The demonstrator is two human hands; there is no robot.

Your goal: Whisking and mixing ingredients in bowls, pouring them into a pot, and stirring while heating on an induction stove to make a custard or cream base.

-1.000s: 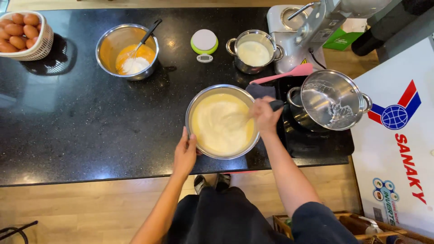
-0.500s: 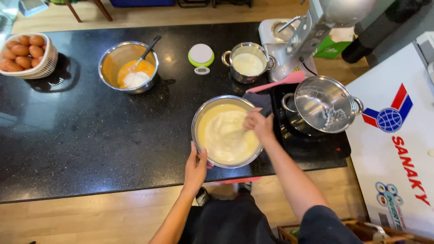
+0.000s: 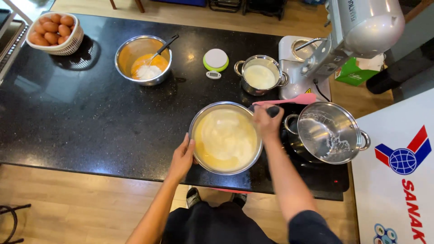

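A large steel bowl [image 3: 205, 165] with yellow batter and white foam stands on the black counter [image 3: 81, 117] in front of me. My left hand [image 3: 182, 157] grips the bowl's left rim. At the bowl's upper right rim, my right hand [image 3: 266, 123] is closed around a dark-handled tool [image 3: 273, 110]. The tool's working end is hidden by the hand and blurred. A pink spatula [image 3: 289, 100] lies just behind my right hand.
A tilted empty steel pot [image 3: 328, 133] sits right of the bowl. Behind are a small pot of white liquid [image 3: 259, 76], a stand mixer [image 3: 348, 36], a green-and-white scale [image 3: 215, 60], a smaller bowl with a utensil [image 3: 143, 61] and an egg basket [image 3: 55, 29]. A white chest [image 3: 398, 171] stands at right.
My right hand has moved from over the bowl's middle to its upper right rim. The left hand stays on the left rim. The camera view has shifted.
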